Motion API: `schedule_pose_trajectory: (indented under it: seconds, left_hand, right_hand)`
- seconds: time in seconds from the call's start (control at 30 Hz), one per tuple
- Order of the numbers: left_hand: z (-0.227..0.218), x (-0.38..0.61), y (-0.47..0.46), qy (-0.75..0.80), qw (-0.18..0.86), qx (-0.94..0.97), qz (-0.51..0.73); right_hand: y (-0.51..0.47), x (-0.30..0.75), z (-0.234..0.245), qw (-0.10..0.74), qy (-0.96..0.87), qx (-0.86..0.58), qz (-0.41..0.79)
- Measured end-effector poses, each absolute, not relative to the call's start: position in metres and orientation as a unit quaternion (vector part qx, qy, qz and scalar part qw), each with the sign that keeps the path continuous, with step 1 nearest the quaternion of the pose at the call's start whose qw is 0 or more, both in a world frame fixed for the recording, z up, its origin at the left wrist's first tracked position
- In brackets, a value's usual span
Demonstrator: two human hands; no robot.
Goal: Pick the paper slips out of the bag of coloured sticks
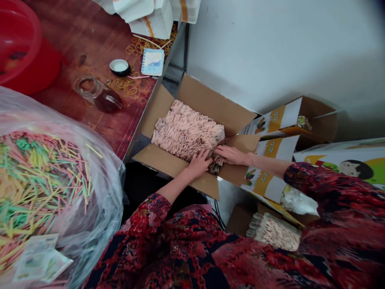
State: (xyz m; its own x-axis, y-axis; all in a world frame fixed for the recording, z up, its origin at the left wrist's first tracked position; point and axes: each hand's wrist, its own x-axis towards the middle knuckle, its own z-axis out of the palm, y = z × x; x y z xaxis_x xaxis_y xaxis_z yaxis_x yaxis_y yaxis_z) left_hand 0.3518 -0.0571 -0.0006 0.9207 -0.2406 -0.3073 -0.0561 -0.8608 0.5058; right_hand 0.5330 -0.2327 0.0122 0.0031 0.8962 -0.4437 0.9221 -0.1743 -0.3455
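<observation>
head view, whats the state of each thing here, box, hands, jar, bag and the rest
cardboard box, open, flaps spread
pink bundles, stacked inside the box
left hand, flat on the bundles
right hand, flat on the bundles
glass jar, tipped over, dark liquid inside
clear plastic bag, open, full of coloured sticks
spiral notebook, closed
rubber bands, scattered loose

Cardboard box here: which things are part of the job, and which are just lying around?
At the hands: left hand, right hand, pink crinkled bundles, cardboard box.
Lying about: bag of coloured sticks, rubber bands, spiral notebook, glass jar, red basin.
</observation>
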Motion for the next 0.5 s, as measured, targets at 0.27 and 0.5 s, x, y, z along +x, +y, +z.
schedule_pose_trajectory:
  seconds: [0.27,0.5]
  left_hand:
    - [0.007,0.348,-0.065,-0.056,0.241,0.947,-0.204]
    - [0.006,0.348,-0.073,-0.046,0.231,0.951,-0.198]
  right_hand:
    - [-0.218,0.519,0.011,0.136,0.622,0.71,-0.299]
    - [-0.203,0.51,-0.005,0.17,0.586,0.732,-0.302]
